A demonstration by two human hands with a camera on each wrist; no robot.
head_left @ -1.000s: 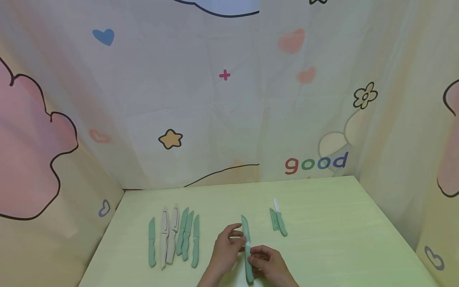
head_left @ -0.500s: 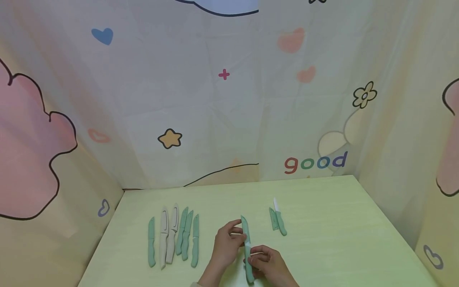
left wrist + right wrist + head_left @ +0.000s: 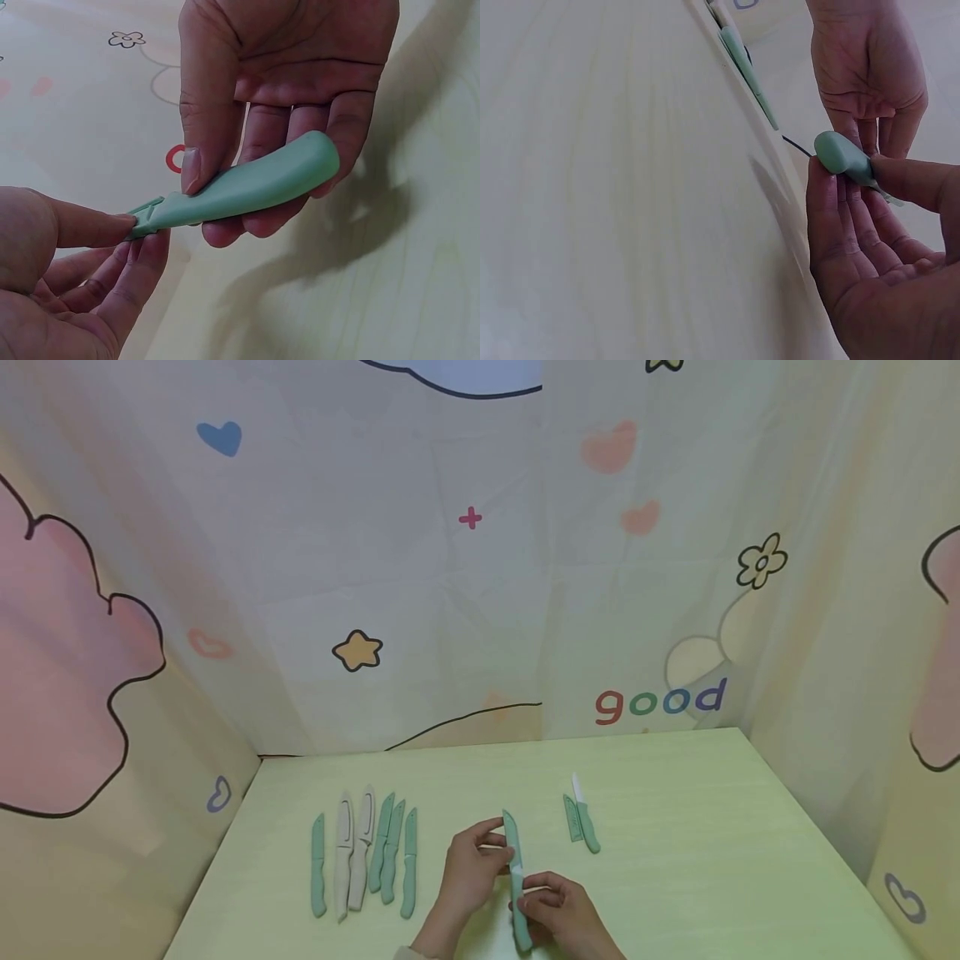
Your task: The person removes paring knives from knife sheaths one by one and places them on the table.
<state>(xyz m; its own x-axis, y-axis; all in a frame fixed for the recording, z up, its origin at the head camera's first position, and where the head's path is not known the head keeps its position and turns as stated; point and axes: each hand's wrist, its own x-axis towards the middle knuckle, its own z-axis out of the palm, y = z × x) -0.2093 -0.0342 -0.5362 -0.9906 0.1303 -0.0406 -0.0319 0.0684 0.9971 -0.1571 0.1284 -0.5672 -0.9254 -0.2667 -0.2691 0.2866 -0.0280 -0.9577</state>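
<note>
Both hands hold one green knife (image 3: 521, 933) near the front middle of the table, blade end pointing away. My left hand (image 3: 471, 870) pinches the green blade sheath (image 3: 512, 832) between thumb and fingers. My right hand (image 3: 564, 912) grips the handle, thumb on one side and fingers on the other. In the left wrist view the smooth curved handle (image 3: 259, 184) lies across the right fingers, and the left thumb and fingers pinch the sheath near the handle. The right wrist view shows the handle's rounded butt (image 3: 840, 154); most of the sheath is hidden there.
A small green knife (image 3: 588, 827) with a bare white blade lies at back right, its green sheath (image 3: 572, 818) beside it. On the left are several sheathed knives in a row: green ones (image 3: 409, 864) and two beige ones (image 3: 342, 860). A printed cloth (image 3: 480, 593) hangs behind the table.
My left thumb and fingers have shifted slightly toward the sheath's tip. The knife and my right hand stay almost in place. The other knives have not moved.
</note>
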